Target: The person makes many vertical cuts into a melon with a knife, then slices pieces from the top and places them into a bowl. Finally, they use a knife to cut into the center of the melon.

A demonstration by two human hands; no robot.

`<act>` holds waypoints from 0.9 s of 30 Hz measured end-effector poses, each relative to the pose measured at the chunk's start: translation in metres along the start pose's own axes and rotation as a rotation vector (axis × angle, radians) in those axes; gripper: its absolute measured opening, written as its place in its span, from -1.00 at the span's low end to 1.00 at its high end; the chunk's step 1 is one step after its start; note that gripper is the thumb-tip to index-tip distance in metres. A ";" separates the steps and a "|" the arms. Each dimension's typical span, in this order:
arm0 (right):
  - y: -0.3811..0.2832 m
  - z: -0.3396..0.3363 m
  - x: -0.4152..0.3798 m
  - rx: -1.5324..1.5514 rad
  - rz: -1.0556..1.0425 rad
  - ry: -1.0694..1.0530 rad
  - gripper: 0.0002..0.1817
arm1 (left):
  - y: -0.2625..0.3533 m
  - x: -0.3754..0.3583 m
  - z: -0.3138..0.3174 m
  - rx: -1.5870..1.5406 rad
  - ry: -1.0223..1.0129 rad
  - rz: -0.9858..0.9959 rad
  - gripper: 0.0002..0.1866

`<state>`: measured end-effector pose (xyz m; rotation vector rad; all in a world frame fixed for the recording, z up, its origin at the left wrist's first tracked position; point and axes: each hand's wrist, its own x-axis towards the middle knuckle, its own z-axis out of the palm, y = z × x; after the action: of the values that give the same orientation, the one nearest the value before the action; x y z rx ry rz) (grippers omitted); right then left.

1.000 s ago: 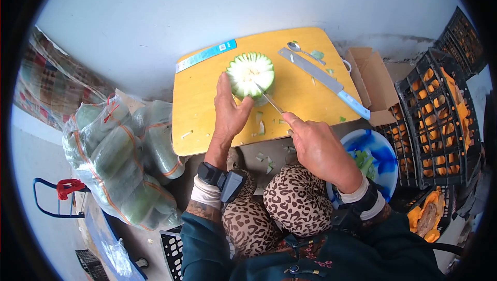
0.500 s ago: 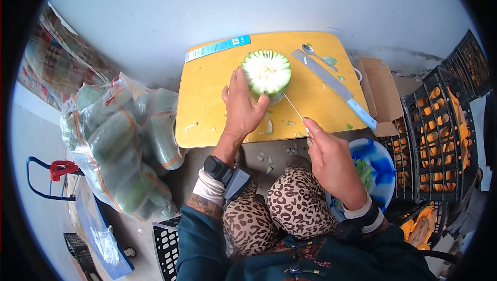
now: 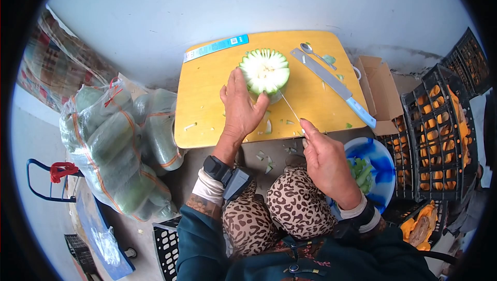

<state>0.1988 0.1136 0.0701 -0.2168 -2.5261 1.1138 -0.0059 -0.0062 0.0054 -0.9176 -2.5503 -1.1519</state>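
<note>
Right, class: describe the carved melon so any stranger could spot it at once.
Find the big yellow table. Near its middle, against the left hand, is the carved melon, cut top up. Its pale, partly notched face sets it apart from the plastic-wrapped melons left of the table.

A cardboard box (image 3: 383,94) stands beside black crates (image 3: 434,195).

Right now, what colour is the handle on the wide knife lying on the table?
Light blue; the wide knife's handle shows best in the head view.
</note>
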 end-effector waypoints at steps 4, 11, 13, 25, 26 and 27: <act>0.003 0.003 -0.001 0.008 -0.034 0.038 -0.58 | 0.000 0.000 0.001 0.002 0.003 0.004 -0.06; 0.006 0.006 -0.003 0.013 -0.038 0.049 -0.57 | -0.002 -0.001 0.002 0.015 0.013 0.007 -0.05; 0.003 0.005 -0.003 0.000 -0.027 0.045 -0.57 | -0.003 0.000 0.002 0.014 0.013 0.011 -0.05; 0.000 0.016 -0.008 -0.111 0.049 -0.004 -0.51 | -0.001 -0.001 0.003 0.020 0.031 0.019 -0.07; 0.001 0.018 -0.008 -0.119 0.051 -0.004 -0.50 | -0.001 0.000 0.003 0.023 0.030 0.019 -0.07; 0.001 0.019 -0.007 -0.119 0.048 -0.001 -0.50 | -0.001 0.000 0.003 0.025 0.029 0.017 -0.07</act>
<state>0.1980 0.0996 0.0556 -0.3099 -2.6031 0.9814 -0.0060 -0.0042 0.0027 -0.9080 -2.5232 -1.1180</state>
